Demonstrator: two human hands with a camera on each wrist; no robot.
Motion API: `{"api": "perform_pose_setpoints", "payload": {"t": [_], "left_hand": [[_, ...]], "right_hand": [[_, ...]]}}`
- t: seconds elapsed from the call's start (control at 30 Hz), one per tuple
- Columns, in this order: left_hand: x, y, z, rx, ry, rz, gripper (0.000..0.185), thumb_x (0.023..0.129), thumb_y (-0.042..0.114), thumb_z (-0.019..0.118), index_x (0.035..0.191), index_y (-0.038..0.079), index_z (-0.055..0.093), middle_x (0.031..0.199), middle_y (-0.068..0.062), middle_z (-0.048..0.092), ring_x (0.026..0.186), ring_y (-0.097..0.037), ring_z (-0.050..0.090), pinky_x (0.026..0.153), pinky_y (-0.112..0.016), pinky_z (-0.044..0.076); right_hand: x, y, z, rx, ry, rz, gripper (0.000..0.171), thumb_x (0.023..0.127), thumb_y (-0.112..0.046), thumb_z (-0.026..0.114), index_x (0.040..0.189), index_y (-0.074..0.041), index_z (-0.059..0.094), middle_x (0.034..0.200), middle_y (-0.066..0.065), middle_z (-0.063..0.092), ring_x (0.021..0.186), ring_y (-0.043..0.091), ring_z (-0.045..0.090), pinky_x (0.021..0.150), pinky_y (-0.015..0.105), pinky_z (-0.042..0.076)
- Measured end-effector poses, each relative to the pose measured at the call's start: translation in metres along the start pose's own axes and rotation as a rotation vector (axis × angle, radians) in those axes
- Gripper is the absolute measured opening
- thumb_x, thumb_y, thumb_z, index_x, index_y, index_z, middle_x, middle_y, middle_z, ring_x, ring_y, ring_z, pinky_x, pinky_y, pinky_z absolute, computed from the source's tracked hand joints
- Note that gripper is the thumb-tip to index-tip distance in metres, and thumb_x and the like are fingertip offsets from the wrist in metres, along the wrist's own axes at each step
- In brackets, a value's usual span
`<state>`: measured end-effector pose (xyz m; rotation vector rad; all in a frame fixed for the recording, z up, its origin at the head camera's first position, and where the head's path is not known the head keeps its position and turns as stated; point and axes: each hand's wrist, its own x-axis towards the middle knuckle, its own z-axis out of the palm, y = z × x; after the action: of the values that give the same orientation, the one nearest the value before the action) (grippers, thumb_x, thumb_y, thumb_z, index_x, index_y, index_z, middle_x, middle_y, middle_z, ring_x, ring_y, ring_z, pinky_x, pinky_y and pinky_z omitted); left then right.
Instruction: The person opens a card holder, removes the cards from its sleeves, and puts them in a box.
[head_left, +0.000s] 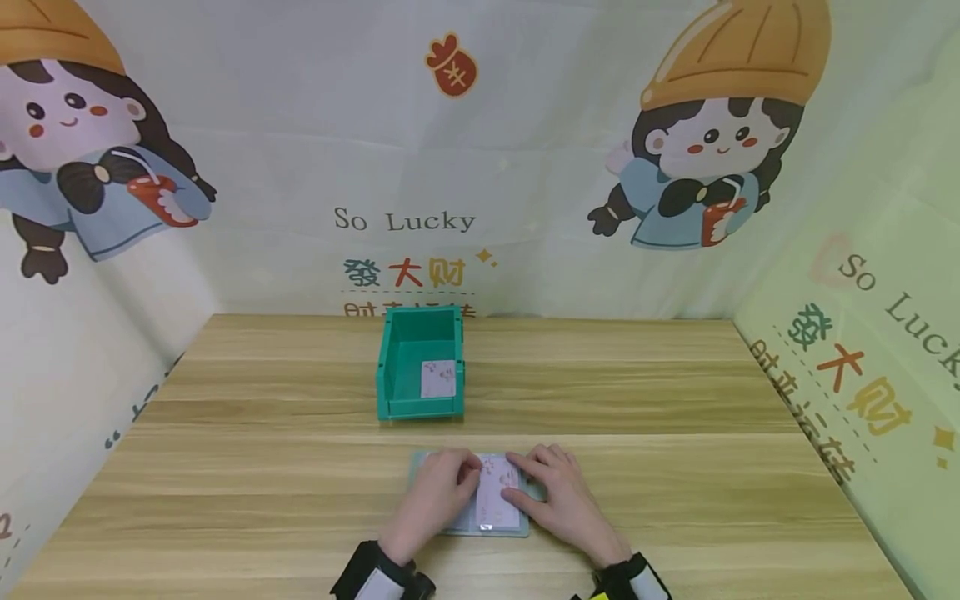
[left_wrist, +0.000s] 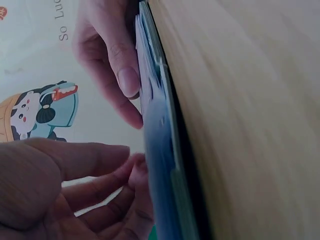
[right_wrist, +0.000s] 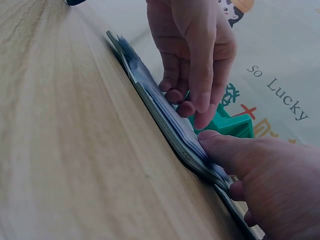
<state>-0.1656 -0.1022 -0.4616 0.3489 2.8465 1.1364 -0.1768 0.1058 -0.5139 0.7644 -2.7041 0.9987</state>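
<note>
Your left hand (head_left: 435,492) and right hand (head_left: 558,492) press flat, fingers relaxed, on the card sleeve (head_left: 497,500) on the table (head_left: 675,467), green bin (head_left: 420,367) at 12 o'clock.

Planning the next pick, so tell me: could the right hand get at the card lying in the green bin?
Probably yes. The green bin is open on top, the card lies uncovered inside, and bare table separates it from the right hand.
</note>
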Motion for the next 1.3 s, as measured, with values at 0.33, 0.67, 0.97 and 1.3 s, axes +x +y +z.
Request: {"api": "perform_pose_setpoints", "payload": {"t": [0.33, 0.67, 0.97, 1.3], "left_hand": [[0.0031, -0.0001, 0.0020, 0.033, 0.003, -0.059, 0.008, 0.090, 0.009, 0.069, 0.089, 0.001, 0.070, 0.071, -0.002, 0.059, 0.064, -0.010, 0.051, 0.056, -0.020, 0.039], [0.0031, 0.0028, 0.0009, 0.004, -0.034, -0.098, 0.018, 0.088, 0.014, 0.072, 0.096, -0.002, 0.068, 0.074, -0.003, 0.057, 0.067, -0.013, 0.050, 0.056, -0.021, 0.038], [0.0035, -0.0027, 0.0007, -0.046, -0.042, -0.082, 0.023, 0.087, 0.016, 0.074, 0.099, -0.003, 0.069, 0.082, -0.006, 0.063, 0.075, -0.014, 0.054, 0.063, -0.023, 0.043], [0.0032, -0.0017, -0.0038, -0.139, -0.109, -0.163, 0.030, 0.091, 0.021, 0.072, 0.107, -0.003, 0.067, 0.087, -0.005, 0.064, 0.075, -0.014, 0.055, 0.063, -0.025, 0.044]], "right_hand": [[0.0003, -0.0008, 0.0006, -0.004, -0.006, 0.004, 0.046, 0.088, -0.036, 0.076, 0.126, -0.011, 0.070, 0.093, -0.011, 0.058, 0.089, 0.003, 0.041, 0.084, 0.029, 0.034], [0.0012, -0.0016, -0.0006, -0.015, -0.031, -0.001, 0.052, 0.087, -0.036, 0.076, 0.129, -0.009, 0.068, 0.091, -0.010, 0.055, 0.088, 0.004, 0.039, 0.083, 0.028, 0.032], [0.0014, -0.0011, -0.0006, -0.018, -0.044, 0.020, 0.053, 0.087, -0.040, 0.075, 0.130, -0.010, 0.067, 0.093, -0.010, 0.056, 0.088, 0.004, 0.039, 0.083, 0.028, 0.031], [0.0018, -0.0005, 0.0008, -0.023, -0.050, 0.023, 0.054, 0.087, -0.041, 0.075, 0.131, -0.011, 0.067, 0.093, -0.010, 0.056, 0.088, 0.004, 0.038, 0.083, 0.028, 0.030]]}}
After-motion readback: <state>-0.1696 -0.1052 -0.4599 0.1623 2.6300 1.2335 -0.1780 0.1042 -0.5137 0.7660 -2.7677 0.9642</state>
